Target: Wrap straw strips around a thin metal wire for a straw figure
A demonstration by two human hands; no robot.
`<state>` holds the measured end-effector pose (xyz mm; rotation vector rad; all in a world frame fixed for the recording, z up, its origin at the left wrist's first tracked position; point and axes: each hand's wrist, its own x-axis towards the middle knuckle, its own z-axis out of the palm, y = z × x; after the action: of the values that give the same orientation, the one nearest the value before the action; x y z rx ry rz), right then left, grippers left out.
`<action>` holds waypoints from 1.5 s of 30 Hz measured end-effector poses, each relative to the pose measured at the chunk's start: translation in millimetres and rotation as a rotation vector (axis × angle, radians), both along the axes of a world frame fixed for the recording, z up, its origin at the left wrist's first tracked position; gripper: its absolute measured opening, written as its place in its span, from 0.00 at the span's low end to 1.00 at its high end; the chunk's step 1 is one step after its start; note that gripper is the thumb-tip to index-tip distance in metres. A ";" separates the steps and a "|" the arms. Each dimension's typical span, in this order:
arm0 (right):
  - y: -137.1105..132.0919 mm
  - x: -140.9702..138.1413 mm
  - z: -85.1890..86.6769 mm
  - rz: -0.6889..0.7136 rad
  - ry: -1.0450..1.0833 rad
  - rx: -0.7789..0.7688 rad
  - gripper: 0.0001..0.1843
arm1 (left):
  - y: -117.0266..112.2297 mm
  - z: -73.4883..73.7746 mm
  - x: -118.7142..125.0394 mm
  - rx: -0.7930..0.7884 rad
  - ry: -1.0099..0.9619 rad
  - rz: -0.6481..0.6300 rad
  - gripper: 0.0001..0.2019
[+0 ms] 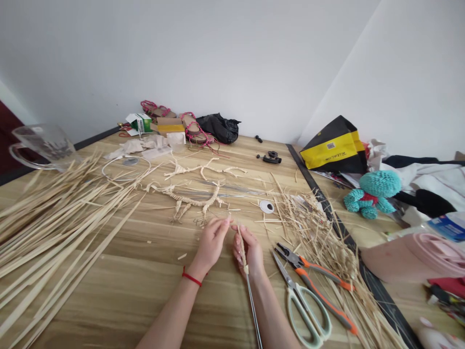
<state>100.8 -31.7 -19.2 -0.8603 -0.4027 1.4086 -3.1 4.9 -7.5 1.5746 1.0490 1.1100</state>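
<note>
My right hand [252, 252] is closed around a thin metal wire [250, 295] whose upper part is wrapped in pale straw strip [244, 254]. The bare end of the wire runs down towards me along my right forearm. Just left of the wire's tip, my left hand [212, 242] is closed in a pinch; what lies between its fingertips is too small to make out. Beyond my hands lies a straw-wrapped animal-like figure [189, 198] with legs. Behind it sits a second branching straw-wrapped piece [207, 168].
Long straw strips [72, 218] spread across the left. At right lie scissors [308, 315], orange-handled pliers [323, 291] and straw scraps [323, 232]. Farther off are a glass mug [45, 145], wire coil [127, 167], black bag [220, 128], sandals [194, 128] and a turquoise figure [379, 186].
</note>
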 end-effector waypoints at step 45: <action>-13.1 -16.9 1.2 0.209 -0.636 0.107 0.20 | 5.5 3.3 0.8 -0.781 -0.640 -0.330 0.15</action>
<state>83.9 -44.8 -17.9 -1.1963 -1.0664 1.2616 -2.3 10.4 -4.2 0.6577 0.6248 0.7483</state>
